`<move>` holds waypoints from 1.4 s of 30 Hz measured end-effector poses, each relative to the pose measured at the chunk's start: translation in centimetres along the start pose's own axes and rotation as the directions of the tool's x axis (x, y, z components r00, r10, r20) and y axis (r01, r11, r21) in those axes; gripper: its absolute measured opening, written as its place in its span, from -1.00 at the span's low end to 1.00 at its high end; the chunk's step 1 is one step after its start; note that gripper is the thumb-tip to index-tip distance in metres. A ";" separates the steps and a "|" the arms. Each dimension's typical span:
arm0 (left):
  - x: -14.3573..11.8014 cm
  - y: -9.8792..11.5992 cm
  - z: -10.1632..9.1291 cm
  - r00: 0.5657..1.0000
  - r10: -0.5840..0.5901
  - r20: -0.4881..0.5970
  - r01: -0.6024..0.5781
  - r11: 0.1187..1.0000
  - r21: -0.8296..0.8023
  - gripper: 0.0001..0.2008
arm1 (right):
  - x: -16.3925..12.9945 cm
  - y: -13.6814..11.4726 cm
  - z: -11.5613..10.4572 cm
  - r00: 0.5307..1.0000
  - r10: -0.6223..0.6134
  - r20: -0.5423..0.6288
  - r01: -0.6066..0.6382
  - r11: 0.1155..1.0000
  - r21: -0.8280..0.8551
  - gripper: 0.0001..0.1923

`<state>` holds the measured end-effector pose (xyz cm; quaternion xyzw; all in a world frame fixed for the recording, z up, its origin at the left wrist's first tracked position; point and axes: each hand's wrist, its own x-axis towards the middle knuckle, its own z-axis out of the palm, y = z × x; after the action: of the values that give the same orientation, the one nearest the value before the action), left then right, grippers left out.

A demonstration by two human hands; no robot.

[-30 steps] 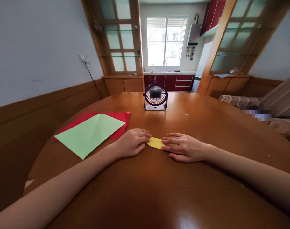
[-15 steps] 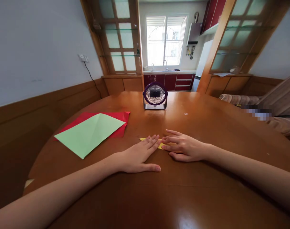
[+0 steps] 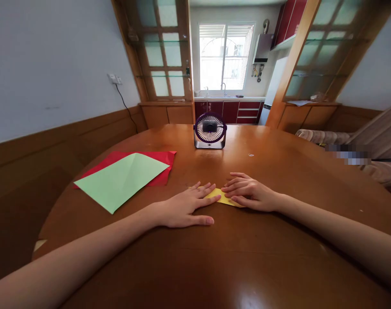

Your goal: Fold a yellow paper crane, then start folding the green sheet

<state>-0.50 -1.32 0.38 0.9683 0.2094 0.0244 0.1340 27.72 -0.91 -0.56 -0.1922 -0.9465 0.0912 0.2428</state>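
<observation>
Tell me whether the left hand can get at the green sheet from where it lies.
Probably yes. The left hand lies flat on the yellow paper, and the green sheet lies uncovered on the red sheet to its left, with only bare table between.

- Most of the yellow folded paper (image 3: 221, 197) lay hidden under the left hand (image 3: 186, 207) and the right hand (image 3: 252, 195); only a small wedge showed between them.
- The red paper sheet (image 3: 156, 158) was largely covered by the green paper sheet (image 3: 121, 178).
- Both forearms were cut off by the picture's edges.
- A pixelated patch (image 3: 348, 153) obscured something at the right.
- A small speck (image 3: 251, 154) on the wooden table (image 3: 279, 171) was too small to identify.
</observation>
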 end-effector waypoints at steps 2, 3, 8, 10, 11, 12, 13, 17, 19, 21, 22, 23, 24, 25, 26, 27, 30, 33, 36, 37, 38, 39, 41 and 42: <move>0.1 0.1 0.1 1.000 -0.024 -0.003 0.024 1.000 0.018 -0.30 | 0.0 -0.1 -0.1 0.999 -0.025 0.021 0.026 0.999 -0.043 -0.73; 0.1 0.2 0.2 0.999 -0.044 0.003 0.044 0.999 0.028 -0.30 | -0.1 -0.2 -0.1 0.999 -0.028 0.029 0.030 0.998 -0.058 -0.72; -0.1 0.7 0.1 0.991 -0.135 0.020 0.133 0.988 0.072 -0.31 | -0.4 -0.2 -0.4 0.997 -0.015 0.070 0.021 0.996 -0.086 -0.69; -0.2 0.8 0.0 0.987 -0.157 0.018 0.155 0.983 0.094 -0.33 | -0.4 -0.2 -0.4 0.997 -0.018 0.073 0.025 0.996 -0.089 -0.69; -0.2 0.8 0.0 0.987 -0.162 0.018 0.160 0.981 0.106 -0.32 | -0.4 -0.2 -0.4 0.997 -0.021 0.072 0.028 0.995 -0.091 -0.69; -0.2 0.8 0.1 0.986 -0.168 0.015 0.165 0.979 0.116 -0.30 | -0.4 -0.1 -0.4 0.997 -0.025 0.072 0.032 0.995 -0.094 -0.70; -0.2 0.8 0.1 0.984 -0.179 0.008 0.176 0.976 0.124 -0.27 | -0.3 -0.1 -0.4 0.997 -0.031 0.070 0.038 0.994 -0.099 -0.70; -0.3 0.6 0.3 0.964 -0.264 -0.016 0.263 0.953 0.149 -0.10 | -0.1 -0.1 -0.3 0.996 -0.073 0.047 0.078 0.990 -0.119 -0.72; -0.3 0.4 0.4 0.964 -0.265 -0.022 0.265 0.951 0.162 -0.11 | 0.0 -0.2 -0.3 0.996 -0.085 0.031 0.088 0.990 -0.112 -0.73; -0.2 0.0 0.6 0.971 -0.234 -0.054 0.240 0.956 0.168 -0.18 | 0.1 -0.4 -0.3 0.996 -0.085 0.021 0.087 0.992 -0.090 -0.74; -0.1 -0.3 0.7 0.972 -0.222 -0.081 0.233 0.957 0.173 -0.23 | 0.2 -0.5 -0.3 0.996 -0.086 0.018 0.087 0.993 -0.078 -0.75; 0.0 -0.5 0.8 0.970 -0.214 -0.116 0.233 0.956 0.181 -0.28 | 0.3 -0.6 -0.3 0.996 -0.089 0.017 0.090 0.994 -0.069 -0.75; 0.1 -0.7 0.9 0.964 -0.211 -0.160 0.240 0.951 0.194 -0.34 | 0.3 -0.8 -0.3 0.995 -0.094 0.019 0.095 0.994 -0.062 -0.76; 0.2 -0.8 1.0 0.956 -0.207 -0.209 0.250 0.945 0.211 -0.39 | 0.4 -0.9 -0.3 0.995 -0.101 0.022 0.102 0.993 -0.057 -0.76; 0.3 -0.9 1.2 0.944 -0.200 -0.263 0.263 0.937 0.229 -0.44 | 0.6 -1.1 -0.3 0.994 -0.107 0.026 0.109 0.993 -0.054 -0.76; 0.4 -0.9 1.2 0.929 -0.189 -0.320 0.273 0.931 0.243 -0.50 | 0.7 -1.3 -0.3 0.993 -0.112 0.029 0.114 0.992 -0.049 -0.76; 0.5 -0.9 1.3 0.900 -0.090 -0.427 0.207 0.949 0.237 -0.68 | 1.0 -1.8 -0.2 0.993 -0.116 0.024 0.117 0.993 -0.014 -0.77; 0.6 -0.8 1.3 0.917 0.080 -0.391 0.002 0.979 0.205 -0.67 | 1.2 -2.1 0.1 0.995 -0.101 -0.012 0.101 0.994 0.029 -0.77; 0.4 -0.9 1.2 0.914 0.153 -0.375 -0.088 0.979 0.186 -0.65 | 1.3 -1.9 0.5 0.993 -0.099 -0.067 0.100 0.995 0.016 -0.74; 0.4 -0.9 1.2 0.913 0.157 -0.378 -0.092 0.979 0.183 -0.65 | 1.2 -1.8 0.6 0.992 -0.103 -0.074 0.104 0.995 0.001 -0.73; 0.3 -0.9 1.1 0.914 0.160 -0.373 -0.097 0.978 0.183 -0.65 | 1.2 -1.7 0.7 0.991 -0.109 -0.071 0.108 0.994 -0.015 -0.72; 0.1 -0.8 1.1 0.916 0.165 -0.365 -0.102 0.977 0.185 -0.65 | 1.1 -1.5 0.8 0.992 -0.114 -0.062 0.112 0.993 -0.030 -0.71; -0.1 -0.6 0.9 0.919 0.181 -0.349 -0.114 0.972 0.206 -0.66 | 1.1 -1.3 0.9 0.992 -0.123 -0.027 0.121 0.991 -0.055 -0.69; -0.2 -0.5 0.8 0.918 0.197 -0.345 -0.124 0.967 0.224 -0.67 | 1.0 -1.2 0.9 0.992 -0.125 -0.009 0.124 0.990 -0.060 -0.68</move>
<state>-0.80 -1.14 -0.58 0.9693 0.1515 0.1938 -0.0063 26.07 -1.68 -0.56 -0.1405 -0.9574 0.0464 0.2481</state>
